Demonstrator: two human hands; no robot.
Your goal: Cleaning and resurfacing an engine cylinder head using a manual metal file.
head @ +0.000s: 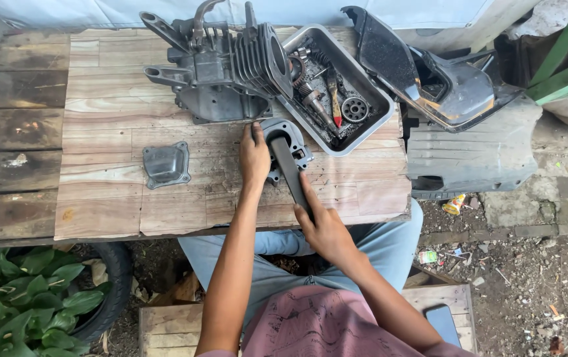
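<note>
On the wooden table [99, 198] lies a grey metal cylinder head [295, 140] near the front middle. My left hand [254, 158] rests flat against its left side, steadying it. My right hand [322, 221] is shut on a long grey tool handle [288, 168] whose far end sits in the head's round opening. Behind it stands a grey finned engine block [221, 69]. A small grey valve cover [166, 164] lies apart to the left.
A metal tray [370, 125] with gears, springs and a red-handled tool sits at the back right. Black plastic body panels [429, 79] lean off the table's right edge. Plants [19, 297] and a tyre [119, 277] are at lower left; a phone [444, 324] lies on a crate.
</note>
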